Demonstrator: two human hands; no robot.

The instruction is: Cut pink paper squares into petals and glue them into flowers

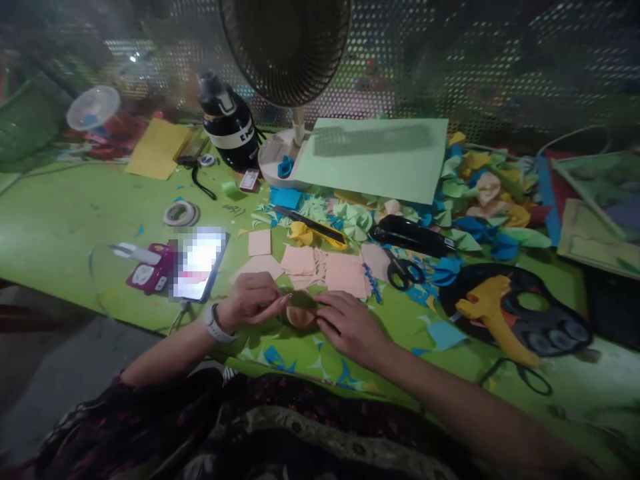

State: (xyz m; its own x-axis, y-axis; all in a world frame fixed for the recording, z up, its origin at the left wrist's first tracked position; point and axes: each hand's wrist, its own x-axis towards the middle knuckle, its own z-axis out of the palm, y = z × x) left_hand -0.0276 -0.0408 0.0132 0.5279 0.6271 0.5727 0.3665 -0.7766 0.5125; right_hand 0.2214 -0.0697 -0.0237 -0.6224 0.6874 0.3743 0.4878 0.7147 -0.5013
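Observation:
My left hand (255, 300), with a white band at the wrist, has its fingertips pinched at the left edge of a small curled paper piece (301, 317). The piece is peach-pink in front, with a darker olive part at its top. At its right edge, my right hand (350, 325) grips it with bent fingers; the thumb is partly hidden. Just beyond the hands lie stacks of pink paper squares (345, 273) and a loose pink square (259, 243). Black-handled scissors (406, 272) rest right of the stacks, and a yellow-and-black utility knife (320, 230) lies behind them.
A black stapler (413, 235), a heap of folded paper pieces (480, 200) and a yellow glue gun (493, 313) are on the right. Behind stand a fan (287, 47) and black bottle (230, 127). Left are a lit phone (200, 263) and tape roll (180, 214).

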